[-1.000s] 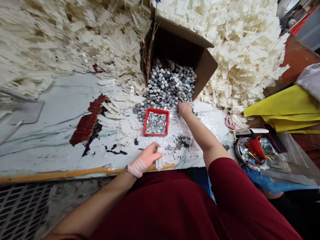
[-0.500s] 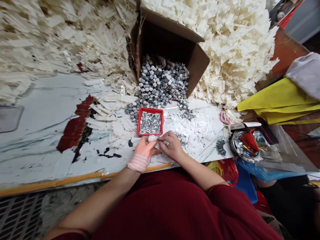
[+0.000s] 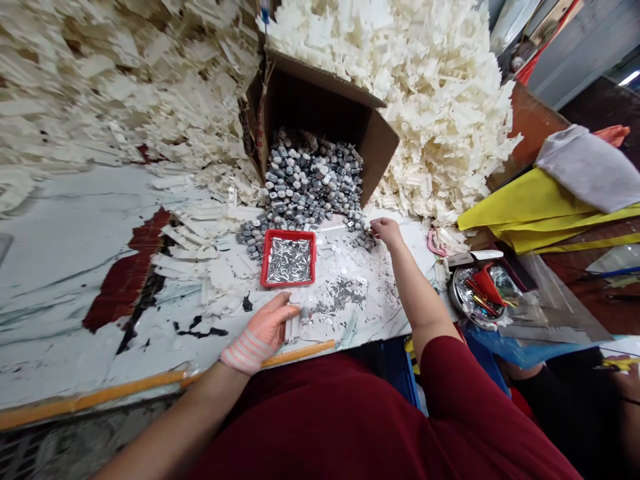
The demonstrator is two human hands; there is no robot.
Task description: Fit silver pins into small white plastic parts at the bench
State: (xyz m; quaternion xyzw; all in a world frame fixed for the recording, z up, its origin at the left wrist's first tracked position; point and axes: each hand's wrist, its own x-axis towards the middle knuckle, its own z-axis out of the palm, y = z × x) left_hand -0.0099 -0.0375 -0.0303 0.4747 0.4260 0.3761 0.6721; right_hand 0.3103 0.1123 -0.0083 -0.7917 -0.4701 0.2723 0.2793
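My left hand (image 3: 265,327), in a pink striped glove, rests near the table's front edge with its fingers closed round a small white plastic part (image 3: 295,325). My right hand (image 3: 385,230) is stretched out to the edge of the grey metal pieces (image 3: 310,183) that spill from a tipped cardboard box (image 3: 325,113); its fingers pinch at one of the pieces, too small to tell. Between my hands stands a red tray (image 3: 289,259) full of small silver pins. Loose pins (image 3: 337,297) and small white caps lie scattered on the table in front of me.
Large heaps of white plastic parts (image 3: 430,100) rise behind and on both sides of the box. A round metal dish with red tools (image 3: 477,290) stands at the right, with yellow cloth (image 3: 540,207) beyond it. The worn white table (image 3: 75,267) shows red patches at the left.
My right hand has left my left hand and reached forward to the grey pieces by the box. My left hand stays near the front edge with the white part.
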